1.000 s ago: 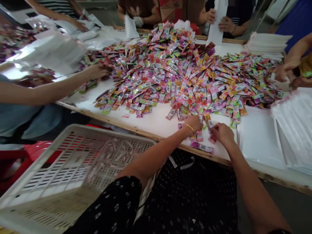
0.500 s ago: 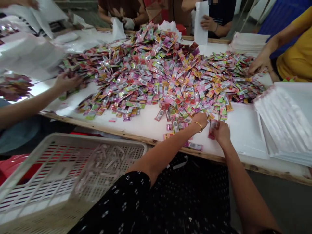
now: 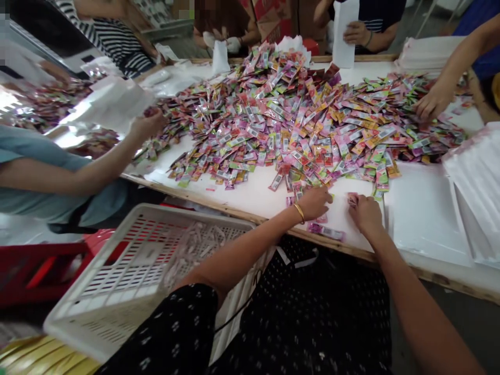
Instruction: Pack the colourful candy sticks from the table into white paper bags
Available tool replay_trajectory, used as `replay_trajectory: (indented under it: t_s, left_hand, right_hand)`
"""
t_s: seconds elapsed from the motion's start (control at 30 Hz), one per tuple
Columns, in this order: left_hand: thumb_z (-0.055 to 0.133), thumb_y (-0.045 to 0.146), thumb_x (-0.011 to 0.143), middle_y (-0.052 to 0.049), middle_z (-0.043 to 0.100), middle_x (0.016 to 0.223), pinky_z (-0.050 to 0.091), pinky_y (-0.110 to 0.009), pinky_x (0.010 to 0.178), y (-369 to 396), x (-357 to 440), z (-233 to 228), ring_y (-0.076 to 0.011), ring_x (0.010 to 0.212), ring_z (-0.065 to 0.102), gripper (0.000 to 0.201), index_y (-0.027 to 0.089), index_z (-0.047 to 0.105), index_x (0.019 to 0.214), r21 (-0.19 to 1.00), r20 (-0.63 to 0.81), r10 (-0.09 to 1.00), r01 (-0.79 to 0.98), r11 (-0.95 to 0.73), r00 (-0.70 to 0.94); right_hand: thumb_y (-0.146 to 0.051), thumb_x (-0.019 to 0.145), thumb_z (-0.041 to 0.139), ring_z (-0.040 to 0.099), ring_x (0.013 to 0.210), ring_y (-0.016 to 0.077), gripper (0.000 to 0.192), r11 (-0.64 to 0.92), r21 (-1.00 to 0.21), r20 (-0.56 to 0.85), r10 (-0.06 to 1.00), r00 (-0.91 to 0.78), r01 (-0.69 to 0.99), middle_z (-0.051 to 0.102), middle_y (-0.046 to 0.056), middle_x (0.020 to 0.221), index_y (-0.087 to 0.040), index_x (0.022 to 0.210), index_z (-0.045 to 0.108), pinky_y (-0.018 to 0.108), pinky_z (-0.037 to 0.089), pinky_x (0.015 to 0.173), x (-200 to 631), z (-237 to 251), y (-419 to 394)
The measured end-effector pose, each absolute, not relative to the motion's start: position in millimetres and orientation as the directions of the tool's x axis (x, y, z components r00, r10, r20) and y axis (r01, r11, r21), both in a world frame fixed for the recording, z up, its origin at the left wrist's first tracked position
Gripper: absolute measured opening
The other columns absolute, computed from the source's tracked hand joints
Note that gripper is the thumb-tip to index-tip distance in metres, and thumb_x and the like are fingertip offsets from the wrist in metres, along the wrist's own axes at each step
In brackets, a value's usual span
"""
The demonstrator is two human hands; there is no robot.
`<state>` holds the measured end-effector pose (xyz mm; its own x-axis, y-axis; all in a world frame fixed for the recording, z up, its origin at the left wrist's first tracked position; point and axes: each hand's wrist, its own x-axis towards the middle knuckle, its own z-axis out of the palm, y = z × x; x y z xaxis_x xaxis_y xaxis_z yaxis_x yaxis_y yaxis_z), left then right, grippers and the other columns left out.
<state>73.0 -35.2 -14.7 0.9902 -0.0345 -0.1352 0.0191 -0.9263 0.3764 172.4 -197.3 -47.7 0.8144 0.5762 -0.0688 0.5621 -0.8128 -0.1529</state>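
A large heap of small, colourful sachets (image 3: 312,130) is spread over the white table. My left hand (image 3: 315,203), with a gold bangle at the wrist, is low over a few loose sachets in front of the heap. Its fingers are bent together, and what is in them is hidden. To its right, my right hand (image 3: 366,212) is closed, pinching a reddish sachet (image 3: 352,198) between thumb and fingers. A purple sachet (image 3: 326,230) lies near the table's wooden edge, below both hands.
White bags (image 3: 478,177) are stacked at the right, beside a flat white bag (image 3: 425,213). A white plastic crate (image 3: 148,312) with paper strips stands below the table at the left. Co-workers' hands, such as a hand (image 3: 433,101) at the right, reach around the heap.
The view has swung left. My left hand has drawn back from the heap's edge, leftward from my right hand, which still pinches a sachet. The co-worker at the left has raised a hand from the heap.
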Motion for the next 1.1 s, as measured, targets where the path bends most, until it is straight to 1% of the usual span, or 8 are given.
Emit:
replay_trajectory:
  t_s: [0.17,0.27,0.47,0.67,0.8,0.9,1.0,1.1]
  left_hand:
    - [0.051,0.013,0.084,-0.01,0.056,0.118,0.041,-0.033,0.096,13,49,-29,-0.0217,0.109,0.052,0.036,0.02,0.067,0.115,0.215,-0.168,-0.089,-0.052,-0.975,0.982]
    - [0.058,0.025,0.084,-0.011,0.055,0.116,0.043,-0.036,0.092,29,41,-35,-0.0252,0.111,0.049,0.026,0.021,0.07,0.106,0.15,-0.084,-0.023,-0.01,-0.989,0.996]
    - [0.053,0.024,0.087,-0.01,0.062,0.104,0.039,-0.036,0.094,10,46,-25,-0.0228,0.105,0.049,0.018,0.016,0.068,0.081,0.163,0.063,-0.176,-0.184,-0.969,0.982]
    - [0.061,0.027,0.081,-0.012,0.065,0.105,0.047,-0.032,0.079,-57,48,-16,-0.0246,0.099,0.059,0.026,0.016,0.064,0.104,0.23,-0.272,-0.256,-0.195,-0.953,0.928]
    - [0.064,0.025,0.077,-0.014,0.068,0.104,0.049,-0.034,0.077,-58,57,-19,-0.0276,0.099,0.064,0.029,0.014,0.065,0.104,0.23,-0.404,-0.154,-0.062,-0.971,0.902]
    - [0.06,0.028,0.078,-0.013,0.07,0.097,0.048,-0.031,0.071,-48,70,-24,-0.026,0.091,0.066,0.022,0.013,0.068,0.094,0.321,-0.384,0.132,0.267,-0.909,0.914]
    - [0.055,0.031,0.084,-0.009,0.069,0.082,0.044,-0.025,0.061,-59,84,-29,-0.0195,0.076,0.064,0.026,0.01,0.069,0.088,0.528,-0.325,0.393,0.51,-0.679,0.86]
    - [0.054,0.031,0.085,-0.006,0.068,0.076,0.042,-0.023,0.06,-77,91,-27,-0.0157,0.069,0.061,0.026,0.01,0.07,0.09,0.658,-0.262,0.404,0.468,-0.589,0.877]
  right_hand:
    - [-0.013,0.082,0.044,0.051,0.102,0.0292,0.033,-0.735,-0.133,-0.07,0.676,0.733,0.665,0.058,0.02,0.106,-0.004,0.109,0.06,0.036,0.039,0.088,169,-47,-191]
    - [-0.014,0.08,0.045,0.051,0.101,0.028,0.031,-0.704,-0.231,-0.019,0.693,0.72,0.671,0.058,0.02,0.103,-0.005,0.107,0.059,0.035,0.039,0.09,177,-48,-196]
    - [-0.02,0.083,0.043,0.059,0.082,0.0248,0.034,-0.738,-0.442,-0.09,0.602,0.793,0.51,0.064,0.014,0.098,-0.013,0.115,0.052,0.033,0.042,0.071,180,-45,-201]
    - [-0.023,0.081,0.049,0.062,0.077,0.0207,0.041,-0.717,-0.585,-0.127,0.544,0.83,0.38,0.067,0.009,0.093,-0.016,0.121,0.055,0.031,0.045,0.072,182,-48,-201]
    - [-0.027,0.075,0.059,0.057,0.063,0.0153,0.041,-0.613,-0.775,-0.167,0.433,0.886,0.154,0.066,0.004,0.082,-0.016,0.114,0.059,0.026,0.045,0.058,181,-47,-205]
    - [-0.045,0.074,0.064,0.045,0.044,0.0093,0.038,-0.468,-0.876,-0.298,0.327,0.897,-0.12,0.06,0.0,0.067,-0.016,0.098,0.061,0.022,0.035,0.041,169,-42,-201]
    - [-0.057,0.065,0.071,0.041,0.039,0.0071,0.047,-0.242,-0.9,-0.431,0.393,0.812,-0.361,0.058,-0.002,0.061,-0.017,0.085,0.058,0.019,0.029,0.034,151,-37,-183]
    - [-0.047,0.048,0.085,0.056,0.051,0.0117,0.055,0.011,-0.873,-0.424,0.473,0.772,-0.487,0.063,-0.001,0.066,-0.017,0.085,0.057,0.02,0.043,0.04,141,-34,-167]
